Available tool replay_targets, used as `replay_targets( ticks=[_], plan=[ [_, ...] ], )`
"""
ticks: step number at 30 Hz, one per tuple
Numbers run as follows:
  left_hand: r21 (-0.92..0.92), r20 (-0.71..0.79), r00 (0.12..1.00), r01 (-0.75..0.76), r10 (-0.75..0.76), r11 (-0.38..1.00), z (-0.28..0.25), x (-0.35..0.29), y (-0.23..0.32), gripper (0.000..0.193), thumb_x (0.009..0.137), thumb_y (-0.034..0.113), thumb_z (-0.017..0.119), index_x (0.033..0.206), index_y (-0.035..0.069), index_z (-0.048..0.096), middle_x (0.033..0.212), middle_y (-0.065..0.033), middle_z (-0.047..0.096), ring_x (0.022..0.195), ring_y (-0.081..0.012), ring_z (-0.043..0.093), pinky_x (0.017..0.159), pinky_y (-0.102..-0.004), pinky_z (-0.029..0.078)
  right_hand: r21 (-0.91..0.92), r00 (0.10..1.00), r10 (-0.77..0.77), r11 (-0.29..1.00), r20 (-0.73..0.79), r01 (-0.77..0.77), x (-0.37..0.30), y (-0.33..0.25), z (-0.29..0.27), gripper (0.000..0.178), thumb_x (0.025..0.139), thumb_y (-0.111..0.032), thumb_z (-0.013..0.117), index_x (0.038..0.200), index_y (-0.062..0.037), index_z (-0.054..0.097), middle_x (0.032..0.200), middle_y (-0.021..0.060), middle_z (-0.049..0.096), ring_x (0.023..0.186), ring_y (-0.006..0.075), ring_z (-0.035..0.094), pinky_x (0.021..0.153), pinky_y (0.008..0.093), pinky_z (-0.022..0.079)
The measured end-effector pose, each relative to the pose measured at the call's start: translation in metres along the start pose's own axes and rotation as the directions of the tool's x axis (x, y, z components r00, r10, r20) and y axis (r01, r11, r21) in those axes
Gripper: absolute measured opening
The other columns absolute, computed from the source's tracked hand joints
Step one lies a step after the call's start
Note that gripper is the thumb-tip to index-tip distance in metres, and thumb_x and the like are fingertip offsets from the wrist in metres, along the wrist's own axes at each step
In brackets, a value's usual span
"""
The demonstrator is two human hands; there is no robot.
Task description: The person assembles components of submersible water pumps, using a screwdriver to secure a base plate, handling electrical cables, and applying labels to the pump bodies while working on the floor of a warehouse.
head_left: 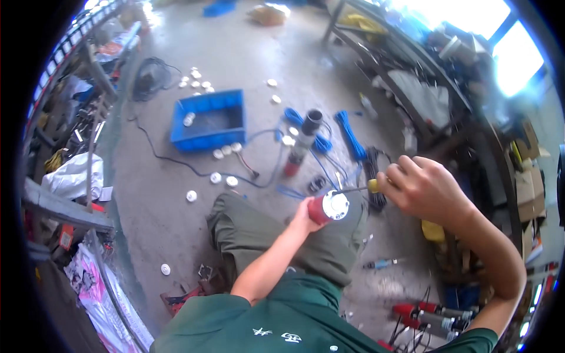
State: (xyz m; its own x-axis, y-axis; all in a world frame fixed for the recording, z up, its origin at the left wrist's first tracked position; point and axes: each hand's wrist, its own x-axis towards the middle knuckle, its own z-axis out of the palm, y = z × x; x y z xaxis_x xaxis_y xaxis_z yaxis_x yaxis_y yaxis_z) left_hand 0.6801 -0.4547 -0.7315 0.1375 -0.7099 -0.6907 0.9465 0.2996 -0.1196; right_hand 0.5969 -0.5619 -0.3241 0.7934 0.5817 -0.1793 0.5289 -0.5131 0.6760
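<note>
My left hand point(302, 220) is wrapped round a red cylinder point(316, 210) above my lap. Its round white metal end point(336, 206), with small holes near the rim, faces up and to the right. In my closed right hand point(428, 191) is a screwdriver point(373, 186) with a yellow handle. Its thin shaft points left toward the upper edge of the white end; whether the tip touches there I cannot tell. Just beyond stands a dark-topped tube with a red base point(301, 145).
A blue plastic crate point(209, 143) stands on the floor ahead, with several white round caps point(216, 177) around it. Blue cable coils point(351, 138) and a black cable coil point(376, 176) lie nearby. Cluttered racks point(406, 76) line both sides. Red-and-grey cylinders point(432, 317) lie at lower right.
</note>
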Motion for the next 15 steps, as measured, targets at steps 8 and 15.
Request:
replay_targets(
  ticks=[8, 15],
  plan=[
    [0.035, -0.006, 0.953, -0.303, 0.304, 0.952, -0.02, -0.025, -0.02, 0.018, 0.083, 0.021, 0.071, 0.094, 0.007, 0.064, 0.093, -0.0124, 0.072, 0.088, -0.0296, 0.069, 0.085, -0.0482, 0.058, 0.513, 0.493, 0.145, -0.275, 0.858, -0.813, -0.171, -0.168, -0.007, 0.038, 0.098, -0.035, 0.066, 0.12, -0.0033, 0.065, 0.075, 0.0027, 0.059, 0.05, 0.0113, 0.048, 0.047, 0.0262, 0.039],
    [0.261, 0.259, 0.748, -0.663, 0.611, 0.701, -0.001, -0.073, 0.048, 0.034, 0.093, 0.031, 0.074, 0.107, 0.003, 0.062, 0.092, -0.0199, 0.072, 0.078, -0.0308, 0.073, 0.072, -0.0468, 0.063, 0.63, 0.438, 0.677, -0.049, 0.591, -0.775, -0.121, -0.319, 0.018, 0.057, 0.076, -0.012, 0.087, 0.128, -0.0086, 0.066, 0.095, 0.0105, 0.068, 0.073, 0.0252, 0.069, 0.059, 0.0339, 0.053]
  ],
)
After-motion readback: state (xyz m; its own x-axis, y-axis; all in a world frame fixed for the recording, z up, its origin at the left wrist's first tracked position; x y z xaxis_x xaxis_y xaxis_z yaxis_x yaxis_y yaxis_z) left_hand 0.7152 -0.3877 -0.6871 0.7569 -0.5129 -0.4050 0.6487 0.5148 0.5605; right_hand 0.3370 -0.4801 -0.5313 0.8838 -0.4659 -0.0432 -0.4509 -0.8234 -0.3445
